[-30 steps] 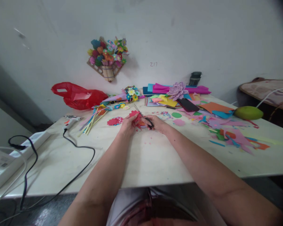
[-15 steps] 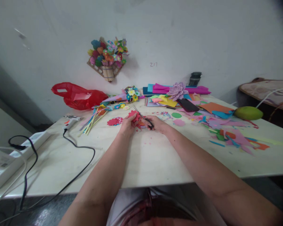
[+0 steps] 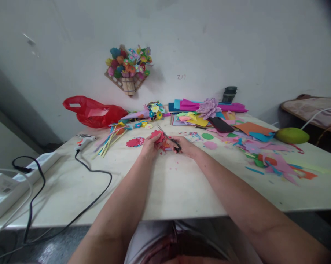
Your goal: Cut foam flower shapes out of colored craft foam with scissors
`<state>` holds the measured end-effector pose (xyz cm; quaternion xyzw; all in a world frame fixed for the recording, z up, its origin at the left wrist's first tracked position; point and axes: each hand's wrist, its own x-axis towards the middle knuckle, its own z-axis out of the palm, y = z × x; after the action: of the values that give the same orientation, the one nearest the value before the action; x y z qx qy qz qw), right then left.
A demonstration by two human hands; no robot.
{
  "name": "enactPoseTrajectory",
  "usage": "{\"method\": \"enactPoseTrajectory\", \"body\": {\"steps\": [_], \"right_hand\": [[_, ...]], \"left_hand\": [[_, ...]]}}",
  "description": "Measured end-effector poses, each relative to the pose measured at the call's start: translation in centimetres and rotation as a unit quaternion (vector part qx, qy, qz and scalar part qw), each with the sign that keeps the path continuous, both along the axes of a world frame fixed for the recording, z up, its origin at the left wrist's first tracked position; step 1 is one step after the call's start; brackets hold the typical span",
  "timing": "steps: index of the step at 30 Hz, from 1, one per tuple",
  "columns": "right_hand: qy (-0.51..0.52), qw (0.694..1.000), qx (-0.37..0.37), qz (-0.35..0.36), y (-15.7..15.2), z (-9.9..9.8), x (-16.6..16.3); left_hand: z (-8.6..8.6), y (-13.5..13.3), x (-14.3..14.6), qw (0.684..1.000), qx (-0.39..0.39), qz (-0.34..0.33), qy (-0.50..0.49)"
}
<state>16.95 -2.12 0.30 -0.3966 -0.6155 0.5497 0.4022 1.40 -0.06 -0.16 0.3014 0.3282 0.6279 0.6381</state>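
Note:
Near the middle of the table, my left hand [image 3: 150,145] pinches a red scalloped flower cutout [image 3: 157,136] between thumb and fingers. My right hand [image 3: 183,146] is closed round the black handles of a pair of scissors [image 3: 177,145], whose metal blades point up and left beside the cutout's edge. Under and between the hands lie small red and orange scraps [image 3: 164,147]. To the left of my left hand, more red scalloped pieces [image 3: 134,142] rest on the table. A green disc [image 3: 207,136] and a pink disc [image 3: 210,145] lie right of my right hand.
Left stand a white glue gun [image 3: 84,140] with a black cord and a power strip [image 3: 41,161]. A red plastic bag [image 3: 95,113], paper strips [image 3: 113,136] and craft flowers [image 3: 155,110] lie behind. A phone [image 3: 220,124], coloured sheets [image 3: 253,128] and a mango-like fruit [image 3: 292,135] are right.
The view has shifted slightly. Both hands stay in nearly the same place, still holding the red cutout and the scissors, whose blades have barely moved.

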Motion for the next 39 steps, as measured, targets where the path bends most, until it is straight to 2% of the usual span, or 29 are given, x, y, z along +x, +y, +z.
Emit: {"method": "enactPoseTrajectory", "body": {"steps": [8,22,39], "right_hand": [[-0.013,1.000,0.007,0.027,0.1,-0.1,0.6],[-0.044,0.999,0.004,0.024,0.1,0.1,1.1],[-0.048,0.998,0.007,0.050,-0.2,0.6,1.4]], "left_hand": [[0.1,-0.2,0.0,1.000,0.018,-0.023,0.005],[0.0,-0.4,-0.3,0.997,0.057,-0.051,0.007],[0.3,-0.6,-0.3,0.997,0.052,-0.056,0.006]]}}
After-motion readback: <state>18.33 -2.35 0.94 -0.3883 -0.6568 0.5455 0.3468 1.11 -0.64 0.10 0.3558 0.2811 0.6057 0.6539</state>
